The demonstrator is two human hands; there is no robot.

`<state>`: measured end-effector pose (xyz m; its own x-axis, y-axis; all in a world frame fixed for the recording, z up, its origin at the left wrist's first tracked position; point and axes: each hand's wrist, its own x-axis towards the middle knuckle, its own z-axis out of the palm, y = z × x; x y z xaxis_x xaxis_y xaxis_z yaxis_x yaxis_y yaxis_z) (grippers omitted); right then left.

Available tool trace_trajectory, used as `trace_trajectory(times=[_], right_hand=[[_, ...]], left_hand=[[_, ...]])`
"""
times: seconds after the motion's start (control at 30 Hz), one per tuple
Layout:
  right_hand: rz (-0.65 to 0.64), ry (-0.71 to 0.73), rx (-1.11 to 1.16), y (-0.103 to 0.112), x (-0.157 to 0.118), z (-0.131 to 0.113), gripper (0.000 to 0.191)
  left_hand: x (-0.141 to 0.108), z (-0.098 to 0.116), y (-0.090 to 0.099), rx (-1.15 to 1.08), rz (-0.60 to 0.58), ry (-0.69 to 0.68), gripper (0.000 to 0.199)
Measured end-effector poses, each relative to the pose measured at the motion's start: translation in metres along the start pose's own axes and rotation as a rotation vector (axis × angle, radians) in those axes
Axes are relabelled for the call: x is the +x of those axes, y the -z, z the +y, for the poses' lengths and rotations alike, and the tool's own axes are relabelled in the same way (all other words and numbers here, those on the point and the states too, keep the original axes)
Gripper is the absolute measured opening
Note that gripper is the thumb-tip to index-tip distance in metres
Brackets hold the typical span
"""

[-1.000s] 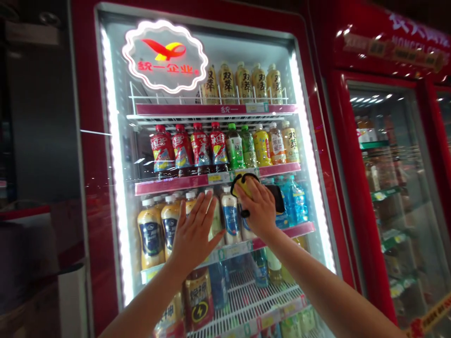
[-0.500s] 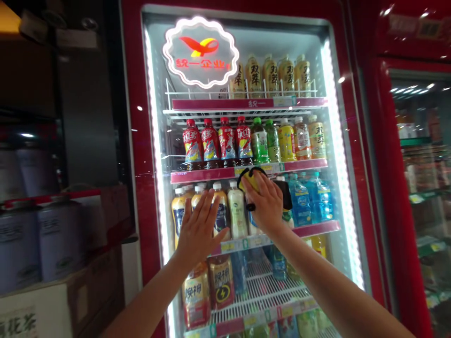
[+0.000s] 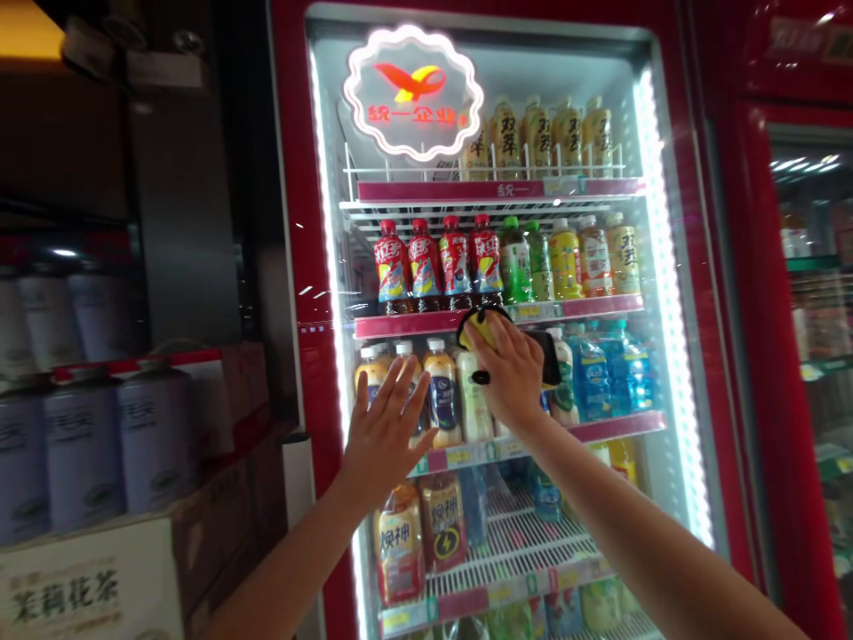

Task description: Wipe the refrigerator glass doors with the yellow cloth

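My right hand (image 3: 512, 369) is closed over a yellow-and-black cloth (image 3: 481, 327), which lies against the glass door of a lit drinks fridge (image 3: 303, 276). A dark, flat part of what it holds sticks out to the right of my fingers; its exact shape is partly hidden. My left hand (image 3: 386, 436) has its fingers spread, palm toward the glass, and holds nothing. Behind the glass near it stand cream-capped bottles with dark blue labels (image 3: 442, 396). Red-capped bottles (image 3: 453, 262) stand on the shelf above my right hand.
A glowing round sign (image 3: 413, 93) is at the door's upper left. Lavender bottles (image 3: 156, 436) stand on a carton (image 3: 93, 578) at the left. Another red-framed fridge (image 3: 753, 356) is on the right. Bottles with blue drink (image 3: 593, 373) sit inside, right of my right hand.
The view has turned a little left, so the fridge sits further right in the picture. Against the glass, both hands have shifted left; the right hand keeps its hold on the cloth.
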<state>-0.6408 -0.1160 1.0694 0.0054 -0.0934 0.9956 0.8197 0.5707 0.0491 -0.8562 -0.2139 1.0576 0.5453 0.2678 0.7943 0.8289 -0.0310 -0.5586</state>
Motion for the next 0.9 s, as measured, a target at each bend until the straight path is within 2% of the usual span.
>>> trace_trajectory(times=[0.07,0.13,0.2,0.27,0.37,0.43,0.5,0.57,0.63,0.7,0.77,0.83,0.9], right_hand=[[-0.065,0.103,0.026,-0.002,-0.012,-0.022,0.068],[-0.142,0.229,0.049,0.005,-0.038,-0.029,0.067],[-0.212,0.349,0.061,0.016,-0.064,-0.020,0.065],[-0.240,0.382,0.043,0.025,-0.072,-0.004,0.065],[-0.171,0.202,-0.038,0.023,-0.045,0.008,0.065],[-0.104,0.048,-0.077,0.012,-0.016,-0.003,0.064],[-0.086,0.002,-0.078,0.000,0.003,-0.027,0.063],[-0.114,0.089,-0.045,-0.007,0.003,-0.050,0.063],[-0.159,0.239,0.003,-0.005,-0.014,-0.063,0.061],[-0.221,0.392,0.049,0.002,-0.037,-0.060,0.056],[-0.273,0.497,0.074,0.011,-0.050,-0.046,0.053],[-0.270,0.487,0.063,0.014,-0.044,-0.032,0.055],[-0.211,0.353,0.025,0.009,-0.019,-0.030,0.059]], left_hand=[[-0.002,-0.003,0.004,0.012,-0.004,-0.008,0.084],[-0.005,-0.006,0.008,0.023,-0.013,-0.016,0.080],[-0.011,-0.010,0.013,0.043,-0.022,-0.022,0.075],[-0.017,-0.013,0.017,0.067,-0.025,-0.024,0.070],[-0.024,-0.018,0.024,0.095,-0.019,-0.023,0.067],[-0.026,-0.021,0.027,0.105,-0.016,-0.009,0.068],[-0.026,-0.022,0.028,0.112,-0.011,0.002,0.070],[-0.026,-0.022,0.030,0.116,-0.003,0.004,0.070],[-0.026,-0.022,0.032,0.114,0.011,0.013,0.069],[-0.029,-0.023,0.035,0.107,0.027,0.035,0.066],[-0.035,-0.026,0.040,0.099,0.043,0.054,0.064],[-0.042,-0.031,0.044,0.096,0.046,0.074,0.063],[-0.051,-0.037,0.049,0.095,0.043,0.102,0.063]])
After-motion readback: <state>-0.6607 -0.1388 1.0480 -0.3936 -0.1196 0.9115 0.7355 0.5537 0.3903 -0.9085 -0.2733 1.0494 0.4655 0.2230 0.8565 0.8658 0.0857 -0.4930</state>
